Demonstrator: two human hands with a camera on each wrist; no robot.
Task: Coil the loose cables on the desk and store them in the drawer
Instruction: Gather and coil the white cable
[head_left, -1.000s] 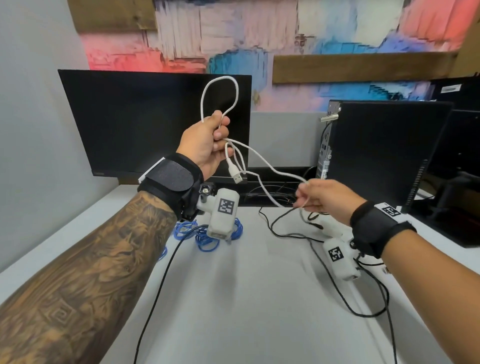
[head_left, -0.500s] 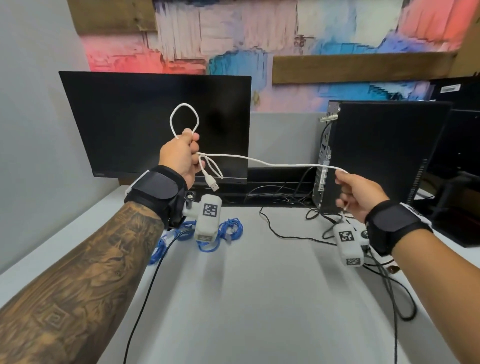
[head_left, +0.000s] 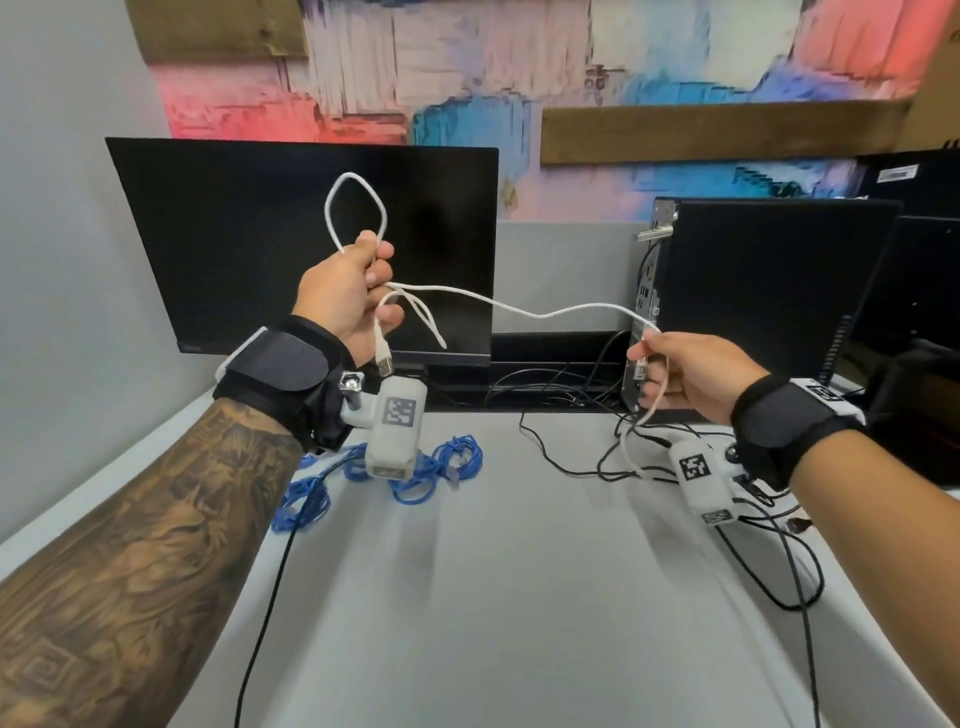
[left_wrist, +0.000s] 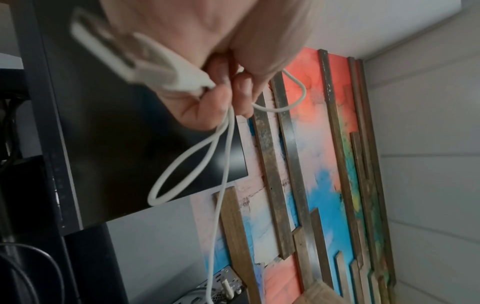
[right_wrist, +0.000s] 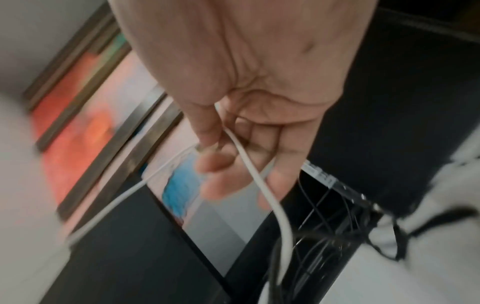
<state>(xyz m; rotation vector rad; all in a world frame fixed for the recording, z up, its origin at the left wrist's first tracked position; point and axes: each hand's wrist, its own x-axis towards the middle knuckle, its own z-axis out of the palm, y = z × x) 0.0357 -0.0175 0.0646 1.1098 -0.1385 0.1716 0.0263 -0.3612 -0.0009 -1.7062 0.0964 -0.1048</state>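
Note:
A white USB cable (head_left: 524, 306) stretches in the air between both hands above the desk. My left hand (head_left: 358, 291) grips its gathered loops in front of the monitor; one loop (head_left: 356, 208) stands up above the fist, a small loop (left_wrist: 187, 164) hangs below, and the USB plug (head_left: 383, 364) dangles by the wrist. My right hand (head_left: 670, 369) pinches the cable (right_wrist: 249, 162) further along between thumb and fingers; the rest drops to the desk near the PC. A blue cable (head_left: 415, 467) lies tangled on the desk under the left wrist. No drawer is in view.
A black monitor (head_left: 249, 234) stands at the back left and a black desktop PC (head_left: 769, 291) at the back right. Thin black cables (head_left: 779, 545) trail across the white desk (head_left: 519, 597) on the right, and another black cable (head_left: 270, 597) runs along the left.
My left hand rose a little with the loops. The right hand moved slightly nearer, so the white span between the hands now sags instead of being taut.

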